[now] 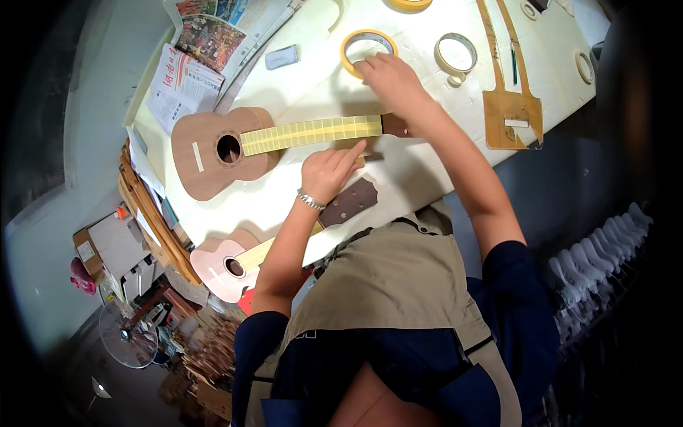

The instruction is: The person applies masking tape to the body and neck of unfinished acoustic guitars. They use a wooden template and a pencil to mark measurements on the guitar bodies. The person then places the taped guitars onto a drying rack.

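Note:
A brown ukulele [191, 174] lies across the table with its neck pointing right. Pale yellow tape covers its fretboard [313, 133]. My left hand [329, 173] rests just below the neck, index finger stretched out toward the head end, nothing in its grasp. Under its fingertips a small yellowish bit shows, too little to name. My right hand [393, 84] reaches over beyond the headstock [395, 126], fingers closed on the near rim of a roll of yellow masking tape [345, 53]. That roll appears to be still on the table.
A second, pinkish ukulele [213, 274] lies nearer me, partly behind my left forearm. Another tape roll [466, 70], a brown two-strapped piece [498, 117], a grey block [282, 57] and newspapers [183, 82] are on the table. White curved parts [597, 249] stand racked at right.

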`<state>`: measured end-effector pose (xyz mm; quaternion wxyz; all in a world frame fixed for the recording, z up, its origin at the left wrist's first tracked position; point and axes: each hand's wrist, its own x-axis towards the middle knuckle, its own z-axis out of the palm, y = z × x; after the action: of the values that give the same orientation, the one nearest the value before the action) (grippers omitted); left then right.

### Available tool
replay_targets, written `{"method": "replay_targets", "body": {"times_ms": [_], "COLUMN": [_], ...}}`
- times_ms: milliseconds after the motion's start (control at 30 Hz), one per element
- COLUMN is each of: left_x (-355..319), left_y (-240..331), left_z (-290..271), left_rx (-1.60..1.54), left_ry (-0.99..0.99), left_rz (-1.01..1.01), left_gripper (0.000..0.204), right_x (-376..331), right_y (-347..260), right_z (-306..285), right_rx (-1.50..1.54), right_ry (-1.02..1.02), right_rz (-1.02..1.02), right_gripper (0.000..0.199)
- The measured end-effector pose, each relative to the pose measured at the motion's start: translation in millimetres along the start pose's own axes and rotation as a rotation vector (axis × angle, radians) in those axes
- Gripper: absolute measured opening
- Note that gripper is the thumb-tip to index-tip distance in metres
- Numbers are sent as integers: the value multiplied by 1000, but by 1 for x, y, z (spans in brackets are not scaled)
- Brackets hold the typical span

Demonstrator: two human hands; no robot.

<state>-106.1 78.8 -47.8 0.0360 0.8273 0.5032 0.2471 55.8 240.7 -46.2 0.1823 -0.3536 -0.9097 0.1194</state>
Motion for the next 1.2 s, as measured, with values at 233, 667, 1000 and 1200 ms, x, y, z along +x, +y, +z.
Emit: {"method": "replay_targets", "body": {"times_ms": [233,667,1000,1200], "left_x": [42,9,-137,-98], "left_y": [-43,-103,-132,-2], "left_z": [-44,-256,-347,-320], "left_rx": [54,-579,-938,-1031], "left_ry": [-56,-172,388,350], "left_rz": [-131,-375,-452,-123], "left_gripper": [38,32,37,43], "right_x": [-73,-125,-197,-342], "right_y": [-107,-310,-282,-296], "right_z": [-16,137,-59,-197], "right_rx": [603,2293,1718,1169], "right_ry": [-29,-283,986,1419], "right_rz": [-27,1092,292,-195], "right_gripper": [16,35,19,12]}}
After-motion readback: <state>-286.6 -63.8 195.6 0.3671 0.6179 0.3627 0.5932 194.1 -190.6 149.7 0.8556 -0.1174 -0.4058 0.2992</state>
